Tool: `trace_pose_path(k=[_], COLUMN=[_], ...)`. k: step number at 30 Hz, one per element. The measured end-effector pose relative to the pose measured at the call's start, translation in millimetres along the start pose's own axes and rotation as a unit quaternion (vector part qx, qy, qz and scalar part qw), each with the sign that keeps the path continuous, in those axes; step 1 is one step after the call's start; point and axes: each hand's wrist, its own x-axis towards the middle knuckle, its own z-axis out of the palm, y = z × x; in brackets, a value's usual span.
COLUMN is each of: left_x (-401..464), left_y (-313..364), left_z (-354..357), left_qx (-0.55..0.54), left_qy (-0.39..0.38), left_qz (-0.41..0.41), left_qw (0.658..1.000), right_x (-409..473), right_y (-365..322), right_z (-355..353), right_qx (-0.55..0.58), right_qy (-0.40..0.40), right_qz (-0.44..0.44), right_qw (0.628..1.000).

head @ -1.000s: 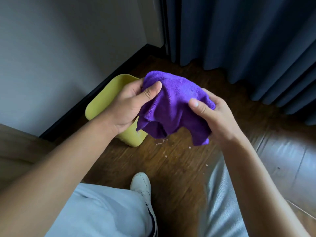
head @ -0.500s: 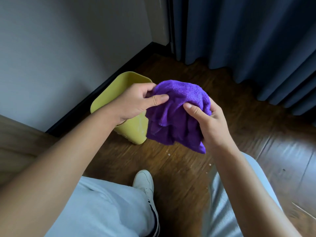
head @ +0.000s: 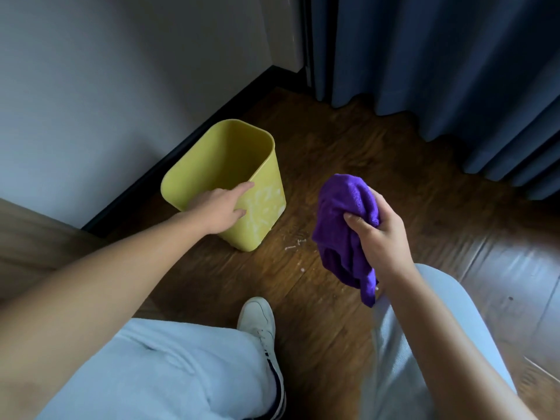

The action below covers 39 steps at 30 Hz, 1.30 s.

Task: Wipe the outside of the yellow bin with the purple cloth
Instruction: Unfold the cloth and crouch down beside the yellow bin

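The left hand (head: 219,207) has let go of the purple cloth (head: 345,225), fingers straight against the yellow bin (head: 263,204). The right hand (head: 378,234) alone clutches it; wiping looks imminent.

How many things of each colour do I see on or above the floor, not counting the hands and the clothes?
Yellow: 1, the yellow bin, which the left hand reaches.
Purple: 1, the purple cloth, held by the right hand.
White: 1, the shoe.
Total: 3
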Motion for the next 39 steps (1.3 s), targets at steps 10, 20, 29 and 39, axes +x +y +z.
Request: trace_pose_path(k=[10, 20, 29, 39], left_x=[17.4, 9.0, 2.6, -4.1], left_y=[-3.1, -25.4, -6.7, -3.6], left_z=[21.6, -10.7, 0.8, 18.1], left_qx=[-0.068, -0.255, -0.346, -0.387], left_qy=[0.036, 0.15, 0.137, 0.084], left_qz=[-0.031, -0.058, -0.024, -0.01], left_qw=[0.997, 0.954, 0.928, 0.918], right_x=[-12.1, -14.2, -20.8, -24.1], right_y=[13.5, 11.3, 10.3, 5.1], right_z=[4.9, 4.5, -6.9, -10.4], right_qx=[0.012, 0.017, 0.002, -0.05], right_qy=[-0.024, -0.022, 0.006, 0.039], right_qz=[0.053, 0.075, 0.079, 0.083], right_qw=[0.998, 0.997, 0.997, 0.995])
